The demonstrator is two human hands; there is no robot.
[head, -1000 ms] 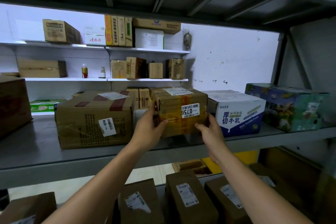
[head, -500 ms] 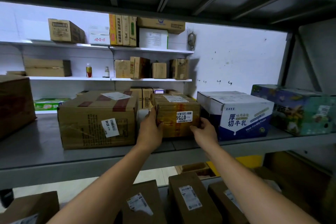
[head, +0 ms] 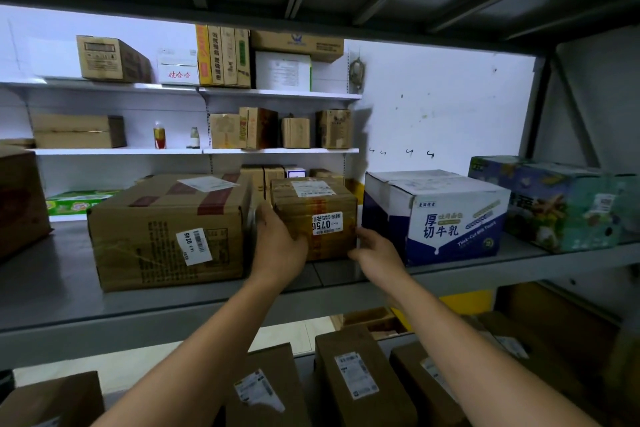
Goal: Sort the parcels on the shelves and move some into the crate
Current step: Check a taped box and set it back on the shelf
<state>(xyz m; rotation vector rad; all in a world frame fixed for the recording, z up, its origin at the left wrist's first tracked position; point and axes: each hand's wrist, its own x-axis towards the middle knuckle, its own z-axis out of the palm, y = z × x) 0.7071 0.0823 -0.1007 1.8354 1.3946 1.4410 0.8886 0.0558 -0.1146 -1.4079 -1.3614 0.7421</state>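
Cardboard nearest of all: passing over the labelled brown parcels (head: 360,378) on the lower tier, untouched. Reaching up from there with both forearms to the grey metal shelf (head: 69,288). Clasping the small taped parcel (head: 322,204) at its front left corner with the left hand (head: 277,246), thumb up the side, fingers curled across the front face. Touching its lower right corner with the right hand (head: 375,253), fingers fairly straight and a little blurred, so pressing rather than wrapping, as far as can be told. Held up and tilted off the shelf a second ago; lowered half a second ago; now sitting flat and further back, in the gap between the large cardboard box (head: 166,232) marked 0246 on the left and the blue-and-white milk carton (head: 436,215) on the right, near both, contact with either not clear. Reads as a parcel checked and put back, not picked for the crate; no crate plainly in view. Probably leaves only letting go and choosing another. Beyond the milk carton, a colourful printed box (head: 554,204), unmoved. Farthest back, against the white wall, white shelves (head: 277,94) with small cartons and two little bottles (head: 159,135), same as before.
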